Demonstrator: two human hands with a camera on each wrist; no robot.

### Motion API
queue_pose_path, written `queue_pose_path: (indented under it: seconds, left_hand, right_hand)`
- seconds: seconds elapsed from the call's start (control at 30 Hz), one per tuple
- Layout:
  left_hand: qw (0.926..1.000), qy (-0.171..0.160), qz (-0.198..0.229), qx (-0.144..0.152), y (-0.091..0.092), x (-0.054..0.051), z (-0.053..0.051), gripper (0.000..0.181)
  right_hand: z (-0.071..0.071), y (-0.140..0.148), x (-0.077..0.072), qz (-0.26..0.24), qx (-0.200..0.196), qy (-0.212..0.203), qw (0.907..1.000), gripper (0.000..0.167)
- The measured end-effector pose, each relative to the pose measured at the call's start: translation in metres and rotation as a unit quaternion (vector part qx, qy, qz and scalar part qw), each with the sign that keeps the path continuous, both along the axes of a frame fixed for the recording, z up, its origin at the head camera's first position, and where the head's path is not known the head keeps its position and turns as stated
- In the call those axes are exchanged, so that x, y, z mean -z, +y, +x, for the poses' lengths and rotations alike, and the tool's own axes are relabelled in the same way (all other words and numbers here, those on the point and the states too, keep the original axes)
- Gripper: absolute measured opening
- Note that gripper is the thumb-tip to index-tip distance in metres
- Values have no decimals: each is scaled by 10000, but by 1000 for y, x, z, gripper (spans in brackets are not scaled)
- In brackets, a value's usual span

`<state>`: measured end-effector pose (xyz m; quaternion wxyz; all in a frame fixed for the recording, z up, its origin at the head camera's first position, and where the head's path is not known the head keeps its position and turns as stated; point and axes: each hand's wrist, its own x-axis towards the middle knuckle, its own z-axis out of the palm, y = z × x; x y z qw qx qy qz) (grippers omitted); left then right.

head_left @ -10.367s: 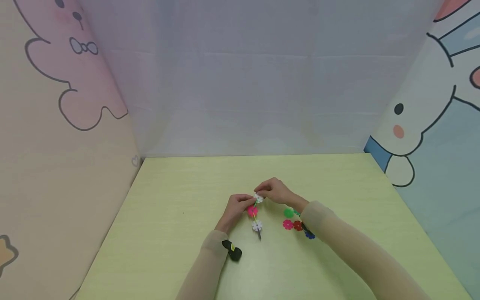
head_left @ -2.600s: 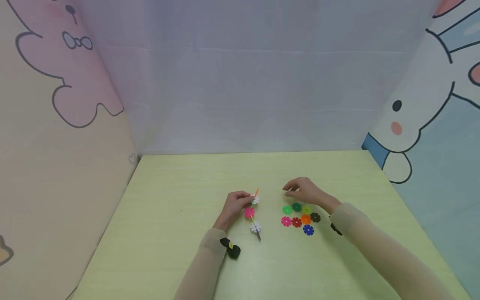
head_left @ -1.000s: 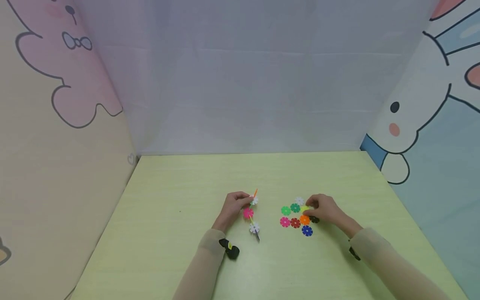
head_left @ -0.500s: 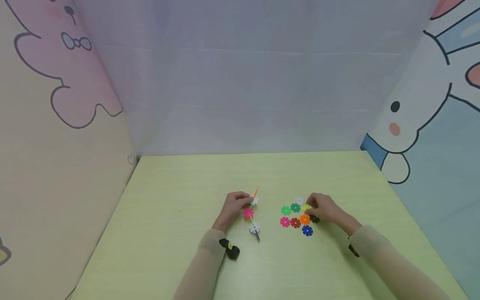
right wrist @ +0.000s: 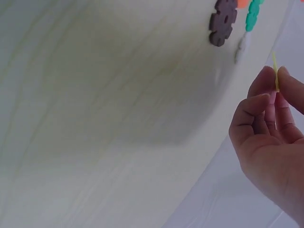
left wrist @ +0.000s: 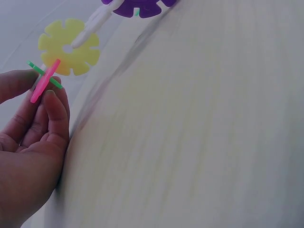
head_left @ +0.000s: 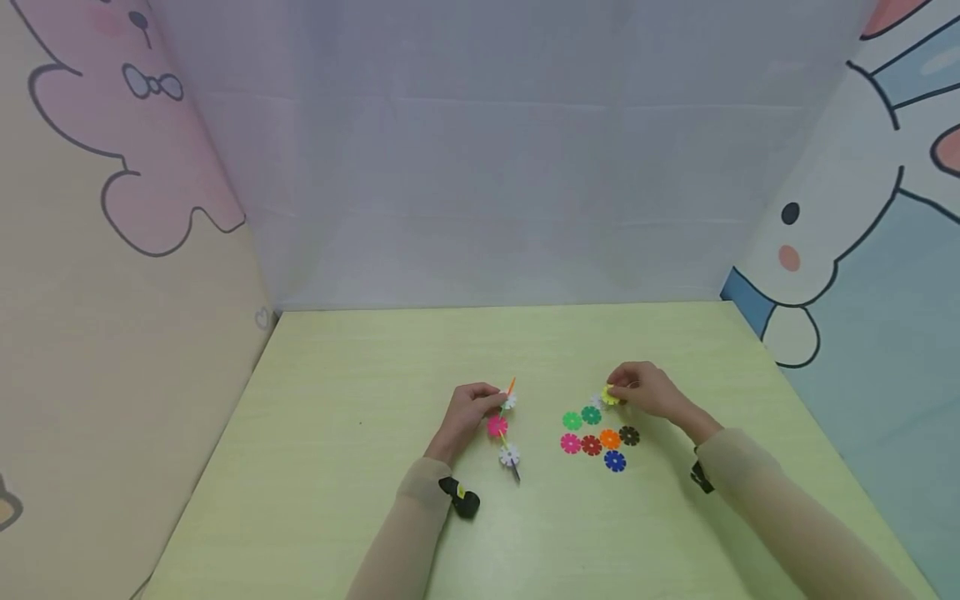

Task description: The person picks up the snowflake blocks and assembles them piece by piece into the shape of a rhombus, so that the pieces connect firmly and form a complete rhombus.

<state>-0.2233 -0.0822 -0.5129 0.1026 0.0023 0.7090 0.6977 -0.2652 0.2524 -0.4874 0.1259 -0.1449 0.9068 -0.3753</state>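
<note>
The yellow disc [head_left: 611, 396] was pinched between the thumb and fingers of the right hand [head_left: 648, 392], edge-on in the right wrist view and seemingly raised off the table [head_left: 315, 500]. Half a second earlier it had been among the loose discs, by the orange disc [head_left: 610, 438] and the dark green disc [head_left: 591, 415]; now it was farther from the person, near the loose white disc [head_left: 597, 402]. That probably meant the pick-up itself was done, though the yellow disc was joined to nothing. The left hand [head_left: 467, 418] had hardly moved: its thumb and fingers, drawn together, pinched the chain [head_left: 497, 426] of interlocked discs near its far end, where an orange tip [head_left: 512, 386] stuck out. Between the hands lay the light green disc [head_left: 572, 421], the pink disc [head_left: 571, 443] and the red disc [head_left: 591, 445], with the black disc [head_left: 629, 436] and the blue disc [head_left: 615, 461] near them. Beyond the table hung a pale curtain [head_left: 465, 167].
</note>
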Motion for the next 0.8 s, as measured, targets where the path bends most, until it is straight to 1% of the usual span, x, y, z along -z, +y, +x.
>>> queue_pose_path:
  seconds: [0.17, 0.23, 0.37, 0.47, 0.63, 0.8]
  left_hand:
    - [10000, -25, -75, -44, 0, 21, -10, 19]
    - [9999, -14, -83, -95, 0, 24, -11, 20]
    - [9998, -4, -100, -173, 1, 26, -10, 19]
    - [9998, -3, -106, -175, 1, 25, -10, 18]
    - [9999, -19, -74, -127, 1, 25, -10, 17]
    - [9998, -63, -139, -123, 0, 24, -10, 17]
  right_hand:
    - [-6, -11, -3, -453, 68, 13, 9990, 20]
    - [-8, -17, -3, -653, 133, 2, 9978, 21]
    - [-14, -33, -2, -1139, 225, -154, 9931, 22]
    - [-18, -45, -2, -1344, 220, -242, 9904, 23]
    - [-23, -63, -2, -1400, 250, -305, 9894, 24]
    - [-27, -77, -2, -1455, 177, -306, 9887, 25]
